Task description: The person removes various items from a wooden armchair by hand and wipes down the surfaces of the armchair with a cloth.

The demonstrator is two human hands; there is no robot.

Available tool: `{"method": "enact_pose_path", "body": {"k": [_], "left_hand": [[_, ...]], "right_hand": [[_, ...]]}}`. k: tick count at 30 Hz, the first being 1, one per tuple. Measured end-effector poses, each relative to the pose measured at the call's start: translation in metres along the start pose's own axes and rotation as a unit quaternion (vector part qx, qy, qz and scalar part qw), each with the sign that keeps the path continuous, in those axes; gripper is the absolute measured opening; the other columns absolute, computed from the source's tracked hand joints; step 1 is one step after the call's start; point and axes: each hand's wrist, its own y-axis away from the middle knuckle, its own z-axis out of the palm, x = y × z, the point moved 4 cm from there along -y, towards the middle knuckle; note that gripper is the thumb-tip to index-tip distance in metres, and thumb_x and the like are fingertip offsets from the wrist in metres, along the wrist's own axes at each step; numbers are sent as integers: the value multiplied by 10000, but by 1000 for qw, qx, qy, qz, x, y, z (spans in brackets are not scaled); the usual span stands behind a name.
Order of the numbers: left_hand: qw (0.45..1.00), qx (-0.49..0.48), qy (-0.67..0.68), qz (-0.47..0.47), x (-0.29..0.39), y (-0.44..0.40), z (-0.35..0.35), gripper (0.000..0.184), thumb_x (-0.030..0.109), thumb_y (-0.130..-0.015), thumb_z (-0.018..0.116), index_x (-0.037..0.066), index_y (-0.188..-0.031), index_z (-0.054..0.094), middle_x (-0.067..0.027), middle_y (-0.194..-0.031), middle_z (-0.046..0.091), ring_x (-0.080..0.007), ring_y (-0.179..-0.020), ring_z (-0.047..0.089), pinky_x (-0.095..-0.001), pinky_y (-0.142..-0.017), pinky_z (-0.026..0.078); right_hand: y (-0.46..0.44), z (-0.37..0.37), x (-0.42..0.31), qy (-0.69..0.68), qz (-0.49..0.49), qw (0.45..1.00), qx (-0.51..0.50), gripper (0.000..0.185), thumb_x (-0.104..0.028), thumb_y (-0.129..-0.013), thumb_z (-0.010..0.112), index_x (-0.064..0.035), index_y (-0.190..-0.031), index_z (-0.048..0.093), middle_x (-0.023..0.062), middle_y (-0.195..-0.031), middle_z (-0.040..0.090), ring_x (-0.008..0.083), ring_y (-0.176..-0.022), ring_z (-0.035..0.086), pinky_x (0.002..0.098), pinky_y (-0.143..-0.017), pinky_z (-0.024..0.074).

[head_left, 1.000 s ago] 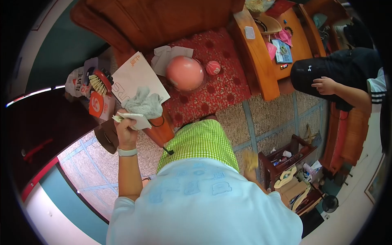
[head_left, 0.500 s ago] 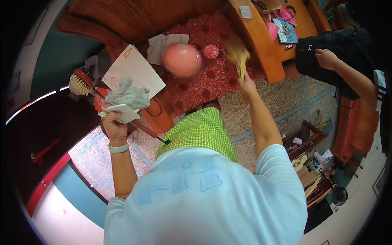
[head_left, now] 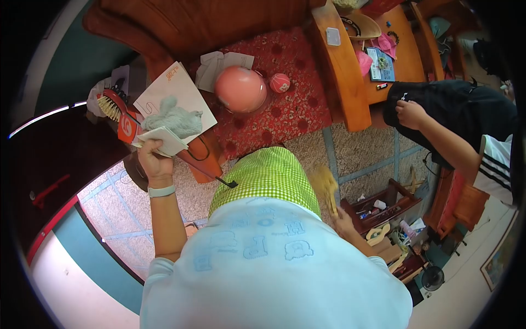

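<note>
Red patterned seat (head_left: pixel 301 107) — glossy pink dome (head_left: pixel 241 89), small ball (head_left: pixel 280 83), white papers (head_left: pixel 207 74)

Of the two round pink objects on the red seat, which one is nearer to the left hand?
The big glossy object; the small ball, with a pale mark, lies farther from the left hand.

Blurred yellow brush (head_left: pixel 325 185); layered white pad (head_left: pixel 167 140), handheld

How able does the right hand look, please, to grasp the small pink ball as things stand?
Probably not: the right hand holds a blurred yellow brush, though nothing seems to block the way to the small pink ball on the red cushion.
</note>
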Motion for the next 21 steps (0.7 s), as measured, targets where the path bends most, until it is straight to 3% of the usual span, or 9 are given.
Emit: {"method": "enact_pose_path", "body": {"k": [1,2,3,5,7,11,14,19,21], "left_hand": [[1000,24,13,-14,-1,-1,2,328,-39,-610,474,23,-926,541,-67,-871,585,-218,-867,569,-335,-826,456],[1000,25,12,-8,0,0,5,328,-39,-610,474,23,-926,541,-67,-871,585,-218,-867,569,-335,-826,456],[1000,25,18,0,2,1,8,346,-34,-612,475,21,-946,547,-75,-899,592,-226,-884,571,-343,-839,453],[1000,22,20,10,3,1,15,365,-29,-613,476,19,-967,554,-82,-928,599,-233,-901,573,-351,-853,451],[999,12,30,8,2,0,20,372,-19,-614,475,15,-975,558,-87,-948,598,-252,-928,568,-372,-886,440],[999,31,32,-2,-1,6,33,385,-1,-613,477,14,-989,559,-95,-981,593,-271,-958,558,-407,-913,425],[998,40,48,-22,-3,11,37,408,11,-613,479,17,-1014,554,-101,-1007,586,-283,-978,549,-431,-924,414],[996,44,76,-26,-2,26,45,401,30,-617,485,17,-1011,554,-103,-1007,584,-282,-985,545,-434,-925,412],[996,51,76,-19,0,29,35,397,33,-617,487,19,-1008,555,-102,-1007,584,-280,-983,546,-433,-921,415]], "right_hand": [[-7,-7,-26,-23,-82,996,3,443,-166,-868,535,-168,-1298,426,27,-631,483,113,-409,439,287,-337,357],[-21,-10,-38,-96,-66,993,-24,486,-187,-871,543,-201,-1332,390,37,-671,518,98,-473,443,267,-399,379],[-40,-13,-56,-82,-165,983,5,487,-205,-871,549,-200,-1332,394,55,-730,556,90,-527,436,261,-465,403],[-52,-26,-128,143,-323,928,117,504,-186,-856,554,-158,-1329,381,160,-873,631,210,-699,613,341,-617,475],[-92,-32,-179,151,-436,872,165,518,-200,-844,566,-131,-1318,370,236,-871,606,354,-765,614,392,-646,477],[-152,-36,-278,131,-460,855,198,494,-230,-852,550,-130,-1306,381,245,-853,602,398,-757,590,439,-636,461],[-157,-27,-323,209,-318,901,206,500,-211,-850,537,-169,-1320,370,230,-924,606,372,-841,597,415,-706,470],[-159,-5,-248,313,-346,876,122,280,-221,-833,516,-122,-1090,464,249,-797,590,428,-750,572,504,-660,460],[-163,-11,-165,370,-314,869,94,367,-226,-850,467,-175,-1205,388,230,-796,589,404,-739,583,492,-647,460]]}}
